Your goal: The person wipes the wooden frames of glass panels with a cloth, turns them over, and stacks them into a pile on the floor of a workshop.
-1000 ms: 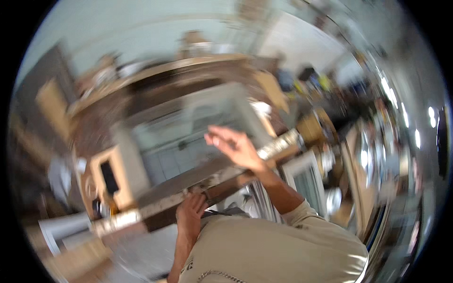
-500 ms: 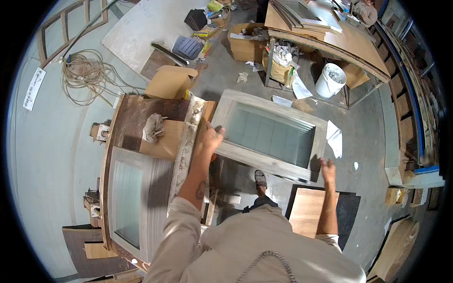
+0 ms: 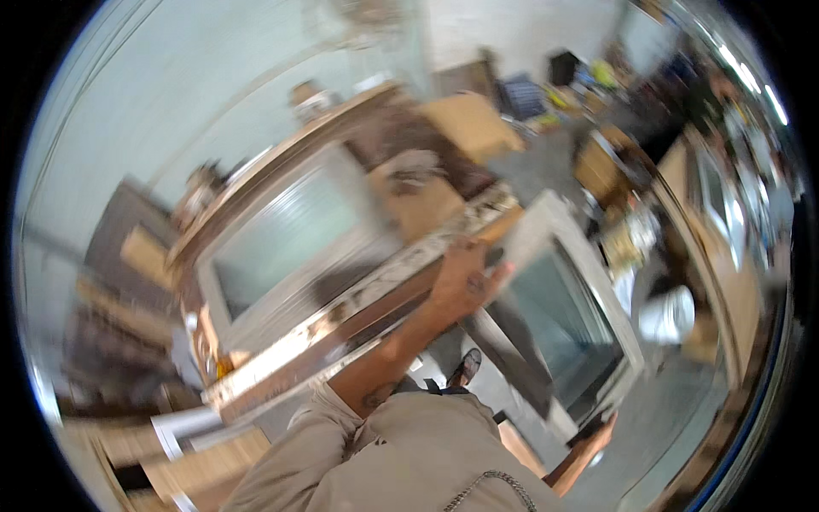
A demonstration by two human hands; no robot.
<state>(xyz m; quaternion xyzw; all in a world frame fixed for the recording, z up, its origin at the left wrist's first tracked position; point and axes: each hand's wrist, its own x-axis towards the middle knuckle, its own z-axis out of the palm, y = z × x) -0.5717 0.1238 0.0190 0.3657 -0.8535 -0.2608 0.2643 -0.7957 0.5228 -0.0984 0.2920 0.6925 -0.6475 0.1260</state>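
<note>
Both hands grip a white-framed glass window panel [image 3: 559,316] that stands tilted above the grey floor [image 3: 682,418]. Left hand [image 3: 465,277] clasps the panel's upper left edge; right hand [image 3: 597,431] holds its lower corner, though blur hides the fingers. Just beside the left hand lies a long, paint-worn wooden frame [image 3: 341,320] with another glazed panel [image 3: 286,239].

The frame [image 3: 589,282] looks like white-painted wood around frosted, matt glass [image 3: 559,320]; beside the frame, the floor [image 3: 674,418] is smooth grey concrete.
</note>
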